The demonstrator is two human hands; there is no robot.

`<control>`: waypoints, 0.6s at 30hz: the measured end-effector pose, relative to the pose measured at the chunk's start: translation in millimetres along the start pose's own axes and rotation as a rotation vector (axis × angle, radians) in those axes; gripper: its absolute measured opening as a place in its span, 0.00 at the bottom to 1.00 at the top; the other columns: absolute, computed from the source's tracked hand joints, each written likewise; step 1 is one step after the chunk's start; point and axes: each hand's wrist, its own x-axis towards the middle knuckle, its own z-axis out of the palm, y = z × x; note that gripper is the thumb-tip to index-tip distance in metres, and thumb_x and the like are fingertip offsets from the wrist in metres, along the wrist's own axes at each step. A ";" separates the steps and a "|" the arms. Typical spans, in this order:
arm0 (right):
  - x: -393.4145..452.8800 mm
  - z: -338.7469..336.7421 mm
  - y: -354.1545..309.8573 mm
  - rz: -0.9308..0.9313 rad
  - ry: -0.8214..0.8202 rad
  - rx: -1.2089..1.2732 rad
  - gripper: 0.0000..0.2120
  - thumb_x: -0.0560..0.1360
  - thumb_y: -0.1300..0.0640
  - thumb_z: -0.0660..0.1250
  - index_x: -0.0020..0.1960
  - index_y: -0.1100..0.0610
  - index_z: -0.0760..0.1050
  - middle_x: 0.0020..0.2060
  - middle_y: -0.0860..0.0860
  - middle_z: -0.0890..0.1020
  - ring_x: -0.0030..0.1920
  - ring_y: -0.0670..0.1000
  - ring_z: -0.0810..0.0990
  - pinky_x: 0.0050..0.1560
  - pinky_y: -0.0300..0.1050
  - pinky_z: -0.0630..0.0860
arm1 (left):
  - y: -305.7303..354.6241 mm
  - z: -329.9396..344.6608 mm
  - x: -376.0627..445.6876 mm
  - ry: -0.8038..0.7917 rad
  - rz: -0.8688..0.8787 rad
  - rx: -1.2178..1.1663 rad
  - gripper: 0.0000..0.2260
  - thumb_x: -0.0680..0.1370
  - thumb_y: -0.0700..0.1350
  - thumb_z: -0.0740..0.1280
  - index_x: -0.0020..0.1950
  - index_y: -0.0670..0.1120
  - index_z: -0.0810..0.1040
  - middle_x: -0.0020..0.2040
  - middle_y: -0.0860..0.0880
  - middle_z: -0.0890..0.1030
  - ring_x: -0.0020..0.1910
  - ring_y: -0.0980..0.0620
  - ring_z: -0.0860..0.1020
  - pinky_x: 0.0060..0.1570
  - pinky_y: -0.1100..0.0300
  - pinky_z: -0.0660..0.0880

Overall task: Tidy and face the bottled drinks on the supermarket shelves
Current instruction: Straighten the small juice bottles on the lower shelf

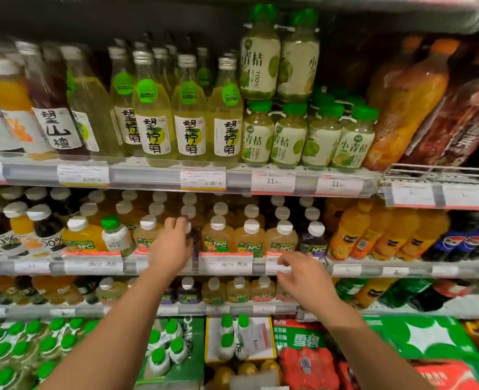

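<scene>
White-capped bottle [188, 229] gripped by left hand [170, 246]; right hand [303, 274] fingers loose, holding nothing.

Two bare forearms come up from the bottom edge, with no sleeve showing on either. The left hand [171, 243] and the right hand [303, 274] wear no gloves, and the wrists and fingers carry no watch, band or ring. The fingernails look short and plain.

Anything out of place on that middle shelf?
Yes: one green-capped white bottle stands tilted among the white-capped NFC juice bottles, left of the left hand. It looks like a stray.
</scene>
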 end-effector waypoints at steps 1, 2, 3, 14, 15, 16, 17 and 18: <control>-3.0 -0.5 -0.6 0.013 -0.013 -0.001 0.18 0.74 0.45 0.62 0.60 0.52 0.79 0.56 0.48 0.83 0.54 0.52 0.82 0.49 0.50 0.80 | -2.1 2.3 1.1 0.010 0.003 -0.015 0.19 0.79 0.48 0.69 0.68 0.46 0.69 0.64 0.45 0.71 0.53 0.42 0.79 0.44 0.50 0.78; -5.5 -0.1 -0.8 0.024 -0.024 -0.005 0.19 0.74 0.44 0.61 0.59 0.52 0.79 0.56 0.48 0.83 0.53 0.52 0.82 0.49 0.50 0.80 | -4.2 4.1 2.1 0.013 0.008 -0.033 0.19 0.79 0.47 0.69 0.68 0.46 0.69 0.64 0.45 0.71 0.52 0.42 0.79 0.44 0.50 0.79; -7.4 0.2 -1.6 0.038 -0.030 -0.012 0.19 0.74 0.44 0.61 0.59 0.51 0.79 0.56 0.47 0.83 0.52 0.51 0.82 0.49 0.49 0.79 | -6.6 5.1 3.1 0.014 0.013 -0.051 0.20 0.79 0.47 0.70 0.68 0.46 0.70 0.64 0.45 0.71 0.52 0.42 0.80 0.45 0.49 0.79; 22.6 -8.9 -2.2 0.120 0.074 -0.044 0.14 0.78 0.49 0.67 0.63 0.51 0.76 0.55 0.50 0.81 0.52 0.54 0.82 0.46 0.50 0.79 | -10.3 -17.4 -9.7 0.130 0.066 -0.171 0.19 0.76 0.46 0.74 0.66 0.47 0.74 0.61 0.47 0.75 0.52 0.45 0.79 0.45 0.53 0.76; 31.0 -12.3 -0.2 0.132 0.093 -0.061 0.15 0.79 0.49 0.66 0.63 0.52 0.75 0.55 0.51 0.80 0.52 0.55 0.82 0.45 0.50 0.79 | -9.0 -23.7 -12.1 0.159 0.075 -0.184 0.19 0.76 0.46 0.74 0.65 0.47 0.75 0.61 0.46 0.75 0.54 0.44 0.78 0.48 0.51 0.77; 39.4 -15.6 1.3 0.150 0.107 -0.076 0.16 0.79 0.50 0.66 0.65 0.53 0.74 0.57 0.52 0.79 0.52 0.56 0.82 0.44 0.51 0.80 | -8.1 -30.6 -14.9 0.179 0.091 -0.196 0.19 0.76 0.45 0.74 0.65 0.46 0.75 0.60 0.46 0.76 0.56 0.42 0.77 0.51 0.49 0.76; 47.5 -18.2 2.2 0.174 0.112 -0.084 0.17 0.79 0.50 0.66 0.67 0.54 0.73 0.58 0.53 0.78 0.52 0.57 0.82 0.44 0.52 0.80 | -7.5 -37.5 -18.1 0.194 0.103 -0.210 0.19 0.76 0.45 0.75 0.65 0.45 0.75 0.60 0.45 0.76 0.58 0.42 0.75 0.54 0.48 0.75; 55.2 -20.1 2.8 0.196 0.112 -0.090 0.19 0.80 0.49 0.65 0.68 0.55 0.71 0.60 0.54 0.77 0.52 0.59 0.82 0.43 0.53 0.81 | -7.4 -44.1 -22.0 0.200 0.101 -0.228 0.19 0.76 0.45 0.75 0.65 0.45 0.75 0.60 0.45 0.75 0.58 0.42 0.75 0.55 0.48 0.74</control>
